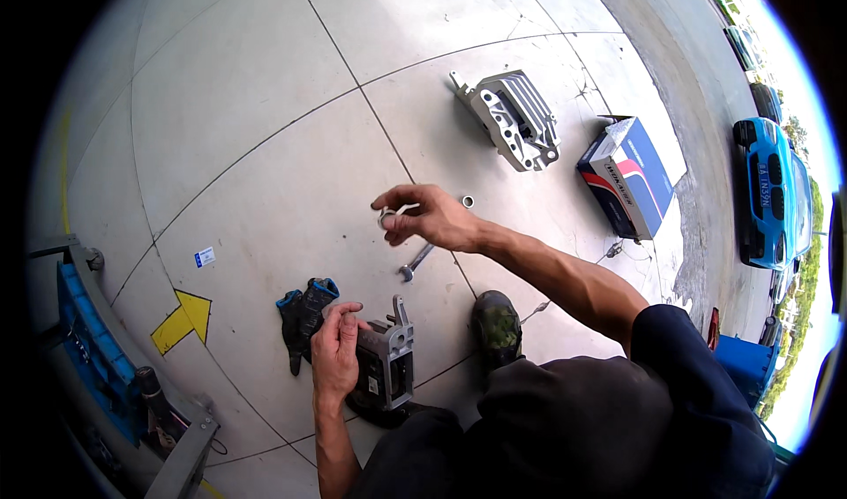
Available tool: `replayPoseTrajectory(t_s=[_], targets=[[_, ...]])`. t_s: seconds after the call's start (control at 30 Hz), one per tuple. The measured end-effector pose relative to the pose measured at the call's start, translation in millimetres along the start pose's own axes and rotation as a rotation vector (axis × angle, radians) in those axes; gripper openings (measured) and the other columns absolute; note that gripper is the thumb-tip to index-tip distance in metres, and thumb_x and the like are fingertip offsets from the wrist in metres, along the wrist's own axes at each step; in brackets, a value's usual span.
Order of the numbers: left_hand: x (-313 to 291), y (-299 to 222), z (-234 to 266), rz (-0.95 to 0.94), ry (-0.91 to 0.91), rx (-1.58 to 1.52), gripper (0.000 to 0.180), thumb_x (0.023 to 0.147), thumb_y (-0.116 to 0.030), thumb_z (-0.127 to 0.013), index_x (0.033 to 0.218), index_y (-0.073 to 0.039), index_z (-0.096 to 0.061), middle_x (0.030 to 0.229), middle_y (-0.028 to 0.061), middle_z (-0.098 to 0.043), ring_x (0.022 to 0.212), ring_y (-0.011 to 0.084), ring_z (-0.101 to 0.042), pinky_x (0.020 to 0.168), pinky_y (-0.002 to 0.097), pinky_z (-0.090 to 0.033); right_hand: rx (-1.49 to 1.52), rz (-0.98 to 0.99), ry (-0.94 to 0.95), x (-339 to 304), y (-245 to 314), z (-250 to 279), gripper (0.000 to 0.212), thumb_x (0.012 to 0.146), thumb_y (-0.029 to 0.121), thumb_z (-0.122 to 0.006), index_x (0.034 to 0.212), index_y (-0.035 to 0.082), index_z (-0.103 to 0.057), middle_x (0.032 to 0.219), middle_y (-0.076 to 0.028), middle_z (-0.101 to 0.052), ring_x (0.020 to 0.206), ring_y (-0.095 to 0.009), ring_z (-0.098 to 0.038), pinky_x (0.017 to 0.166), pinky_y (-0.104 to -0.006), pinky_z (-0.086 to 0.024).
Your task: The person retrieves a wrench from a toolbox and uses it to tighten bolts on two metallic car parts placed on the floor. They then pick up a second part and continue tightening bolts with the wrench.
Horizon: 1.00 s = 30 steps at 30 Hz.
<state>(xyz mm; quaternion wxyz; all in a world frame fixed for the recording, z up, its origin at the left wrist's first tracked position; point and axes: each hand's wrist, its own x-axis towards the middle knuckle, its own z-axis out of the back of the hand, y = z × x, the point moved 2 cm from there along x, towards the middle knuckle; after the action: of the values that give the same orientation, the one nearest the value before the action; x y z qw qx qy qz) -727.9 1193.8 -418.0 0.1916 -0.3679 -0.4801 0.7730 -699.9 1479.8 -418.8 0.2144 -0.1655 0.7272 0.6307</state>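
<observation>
Head view: the pale tiled floor (256, 75) spreads under everything, with a printed cardboard box (628, 177) at right, its thin walls probably easy to dent. Just left of the box lies a finned metal mount (516, 115), well apart from both hands; its rigid, cast look suggests real weight, best lifted by the solid body.

Similar in build, a grey metal bracket (375, 367) stands between the person's legs, under and beside the left hand (335, 345). It looks dense and stiff, with little risk of bending; the squared outer walls should give the surest hold, while the narrow upright lug could tip it if pulled alone. The left fingers lie along its edge, but I cannot tell whether they grip or merely rest.

Black work gloves (307, 315) with blue cuffs, soft and pliable by their look, lie beside that hand. A steel open-end wrench (418, 259) runs below the right hand (406, 217): slim, hard, probably slick if oily, and best taken mid-shaft. Smallest, a pale ring-like piece (387, 219) sits pinched between the right fingertips, light and easily dropped.
</observation>
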Motion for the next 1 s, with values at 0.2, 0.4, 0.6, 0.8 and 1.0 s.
replayPoseTrajectory(t_s=[0.2,0.4,0.6,0.8,1.0], targets=[[12,-10,-1,-0.008,-0.043,-0.002,0.04,0.113,-0.035,-0.054,0.125,0.002,-0.064,0.095,0.0094,-0.073,0.091,0.0167,-0.068,0.085,0.0322,-0.053,-0.639,0.474,-0.994,-5,63,225,0.043,0.102,0.031,-0.072,0.129,-0.002,-0.069,0.117,-0.019,-0.077,0.104,-0.027,-0.075,0.09,-0.0373,-0.059],[66,-40,-13,-0.02,-0.008,-0.188,0.041,0.112,-0.035,-0.056,0.127,0.003,-0.063,0.1,0.0089,-0.072,0.099,0.0157,-0.067,0.094,0.0322,-0.053,-0.218,0.557,-0.822,-16,31,234,0.037,0.103,0.024,-0.074,0.129,0.001,-0.064,0.113,-0.007,-0.072,0.102,-0.014,-0.066,0.093,-0.0275,-0.053],[112,-71,-82,0.093,0.307,-0.181,0.069,0.104,-0.044,-0.068,0.148,0.006,-0.047,0.13,0.0164,-0.067,0.117,0.0242,-0.066,0.103,0.0373,-0.053,-0.386,0.384,-0.83,-56,-29,114,0.033,0.098,0.01,-0.076,0.127,0.001,-0.064,0.112,-0.009,-0.071,0.098,-0.017,-0.069,0.086,-0.0325,-0.058],[111,-53,-144,-0.009,0.31,-0.02,0.105,0.095,-0.053,-0.076,0.155,0.015,-0.022,0.145,0.0285,-0.055,0.133,0.0343,-0.059,0.112,0.0441,-0.047,-0.331,0.501,-0.952,-75,-56,118,0.034,0.099,0.012,-0.076,0.128,0.0,-0.063,0.108,-0.012,-0.074,0.097,-0.019,-0.073,0.086,-0.0315,-0.058],[125,-70,-197,0.169,0.073,-0.187,0.122,0.088,-0.036,-0.085,0.158,0.018,-0.001,0.148,0.0489,-0.032,0.138,0.056,-0.045,0.116,0.0496,-0.043,-0.066,0.17,-0.895,-45,-108,196,0.043,0.104,0.034,-0.072,0.12,-0.005,-0.064,0.112,-0.012,-0.071,0.1,-0.018,-0.069,0.088,-0.0315,-0.054]])
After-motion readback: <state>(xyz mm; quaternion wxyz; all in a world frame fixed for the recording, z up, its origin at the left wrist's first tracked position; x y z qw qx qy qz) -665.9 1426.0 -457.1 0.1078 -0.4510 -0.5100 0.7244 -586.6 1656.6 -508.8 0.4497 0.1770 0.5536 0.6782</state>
